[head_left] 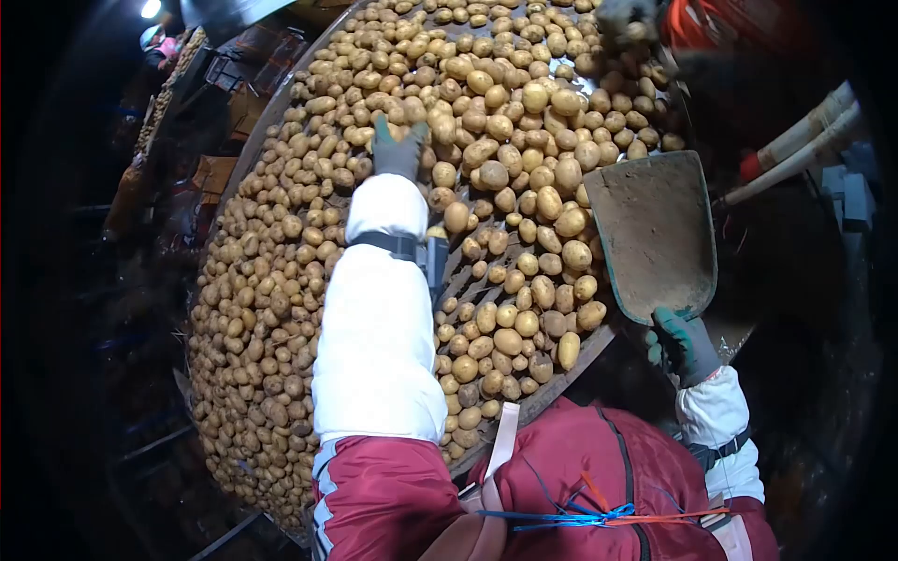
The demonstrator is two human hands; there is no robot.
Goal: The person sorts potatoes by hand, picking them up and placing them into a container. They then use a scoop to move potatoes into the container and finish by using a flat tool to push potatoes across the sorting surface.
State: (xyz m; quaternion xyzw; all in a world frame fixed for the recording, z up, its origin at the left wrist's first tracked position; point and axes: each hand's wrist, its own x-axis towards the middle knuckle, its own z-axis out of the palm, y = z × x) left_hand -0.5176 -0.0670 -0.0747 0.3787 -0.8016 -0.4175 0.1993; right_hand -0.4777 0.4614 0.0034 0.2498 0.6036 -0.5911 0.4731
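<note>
Our gloved left hand (398,150) reaches out at twelve o'clock over the belt (281,103), fingers spread on potatoes (524,159), gripping none we can see. Our right hand (683,344), at three o'clock, is closed on the scoop (655,234), blade pointing away.

bright light on the centre, black vignetted edges, strong fisheye bending, slight blur.

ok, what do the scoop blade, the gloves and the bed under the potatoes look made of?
Scoop blade: looks like sheet metal, dull and caked with brown dirt; a plastic one can't be ruled out.
Gloves, left hand and right hand: teal-grey, matte, probably rubber-coated fabric.
Bed under the potatoes: parallel dark bars with gaps; metal or rubber-covered, can't tell.
</note>
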